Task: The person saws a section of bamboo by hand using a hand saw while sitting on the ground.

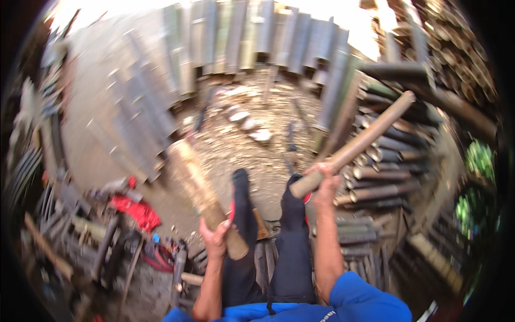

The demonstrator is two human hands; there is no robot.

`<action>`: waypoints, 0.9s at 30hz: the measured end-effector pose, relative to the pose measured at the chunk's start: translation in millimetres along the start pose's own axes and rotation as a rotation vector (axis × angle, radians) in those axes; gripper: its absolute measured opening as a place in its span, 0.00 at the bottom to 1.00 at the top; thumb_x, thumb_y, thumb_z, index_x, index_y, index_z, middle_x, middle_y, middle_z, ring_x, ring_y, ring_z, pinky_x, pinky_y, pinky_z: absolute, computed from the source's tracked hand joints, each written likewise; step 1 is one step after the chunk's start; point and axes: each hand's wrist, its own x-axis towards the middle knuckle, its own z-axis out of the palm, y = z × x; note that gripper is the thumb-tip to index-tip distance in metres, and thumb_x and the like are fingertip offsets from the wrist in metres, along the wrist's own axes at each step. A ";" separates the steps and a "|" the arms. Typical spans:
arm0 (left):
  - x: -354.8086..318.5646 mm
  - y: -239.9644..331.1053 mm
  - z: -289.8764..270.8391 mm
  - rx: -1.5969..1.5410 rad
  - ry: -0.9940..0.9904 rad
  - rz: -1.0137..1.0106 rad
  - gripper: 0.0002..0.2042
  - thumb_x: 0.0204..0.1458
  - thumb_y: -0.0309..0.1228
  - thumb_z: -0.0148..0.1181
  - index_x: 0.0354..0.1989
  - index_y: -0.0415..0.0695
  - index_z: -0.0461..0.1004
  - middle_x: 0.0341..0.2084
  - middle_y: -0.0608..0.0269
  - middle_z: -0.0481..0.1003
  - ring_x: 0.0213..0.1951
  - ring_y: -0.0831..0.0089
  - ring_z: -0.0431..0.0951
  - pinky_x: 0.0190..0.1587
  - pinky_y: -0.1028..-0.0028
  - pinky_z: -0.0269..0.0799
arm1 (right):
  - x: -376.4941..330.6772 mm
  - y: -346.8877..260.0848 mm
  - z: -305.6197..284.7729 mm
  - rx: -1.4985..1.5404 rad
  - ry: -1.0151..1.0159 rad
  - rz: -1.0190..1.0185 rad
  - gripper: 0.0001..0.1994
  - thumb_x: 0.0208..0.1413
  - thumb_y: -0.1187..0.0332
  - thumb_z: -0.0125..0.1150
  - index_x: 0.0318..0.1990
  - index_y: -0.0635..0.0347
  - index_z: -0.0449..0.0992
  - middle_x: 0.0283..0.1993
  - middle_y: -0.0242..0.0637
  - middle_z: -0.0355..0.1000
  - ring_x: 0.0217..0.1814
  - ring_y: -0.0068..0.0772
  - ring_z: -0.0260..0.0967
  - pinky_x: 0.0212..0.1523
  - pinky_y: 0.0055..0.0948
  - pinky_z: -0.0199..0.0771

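Observation:
My left hand is wrapped around the lower part of a split bamboo piece, pale and rough on its upper face, slanting up to the left above my left thigh. In my right hand is a brown bamboo pole, gripped close to its near end and tilted up to the right. The two pieces are apart. Beneath them are my legs in dark trousers, with a heap of wood chips on the ground beyond my feet. Motion blurs some detail.
Split bamboo lengths stand in an arc at the far side, and more lean at the left. Stacked bamboo poles lie on the right. A red cloth and loose sticks lie at the left. White lumps sit among the chips.

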 end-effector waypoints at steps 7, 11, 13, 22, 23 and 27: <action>13.9 8.4 -57.5 -0.394 0.214 0.016 0.28 0.50 0.31 0.70 0.56 0.40 0.62 0.35 0.55 0.75 0.27 0.67 0.80 0.30 0.65 0.82 | -58.0 -6.3 64.2 -0.822 -0.419 -0.098 0.24 0.54 0.76 0.65 0.58 0.66 0.67 0.44 0.43 0.73 0.42 0.39 0.76 0.44 0.40 0.77; 24.5 -39.5 -105.9 -0.461 0.403 0.016 0.26 0.50 0.28 0.68 0.57 0.41 0.64 0.36 0.58 0.73 0.31 0.68 0.79 0.34 0.67 0.79 | -88.6 33.8 91.0 -1.267 -0.673 -0.527 0.34 0.45 0.70 0.69 0.63 0.64 0.66 0.52 0.49 0.70 0.52 0.54 0.70 0.53 0.50 0.69; 25.1 -61.7 -118.9 -0.402 0.535 0.117 0.24 0.50 0.29 0.67 0.55 0.41 0.66 0.35 0.60 0.75 0.29 0.69 0.78 0.33 0.67 0.80 | -93.2 39.5 110.5 -1.513 -0.717 -0.707 0.34 0.42 0.71 0.68 0.62 0.60 0.67 0.52 0.47 0.69 0.54 0.53 0.69 0.52 0.47 0.66; 50.7 -124.0 -169.5 -0.552 0.661 0.052 0.27 0.51 0.27 0.67 0.60 0.40 0.65 0.44 0.59 0.73 0.42 0.69 0.77 0.44 0.67 0.77 | -26.9 108.0 131.9 -1.380 -1.277 -0.597 0.30 0.42 0.69 0.72 0.56 0.61 0.71 0.46 0.48 0.72 0.47 0.52 0.72 0.49 0.45 0.71; 69.2 -130.8 -172.5 -0.530 0.712 0.119 0.23 0.53 0.28 0.67 0.56 0.42 0.66 0.37 0.61 0.75 0.29 0.68 0.78 0.33 0.67 0.78 | -5.5 128.0 131.6 -1.267 -1.390 -0.323 0.29 0.43 0.67 0.71 0.57 0.64 0.72 0.44 0.51 0.73 0.45 0.55 0.73 0.48 0.46 0.73; 145.7 -171.1 -219.6 -0.451 0.729 0.122 0.24 0.52 0.29 0.68 0.57 0.41 0.67 0.38 0.60 0.75 0.33 0.68 0.78 0.36 0.66 0.78 | 28.6 191.5 158.6 -1.419 -1.489 -0.389 0.29 0.44 0.66 0.69 0.56 0.66 0.74 0.43 0.54 0.74 0.43 0.59 0.75 0.47 0.48 0.75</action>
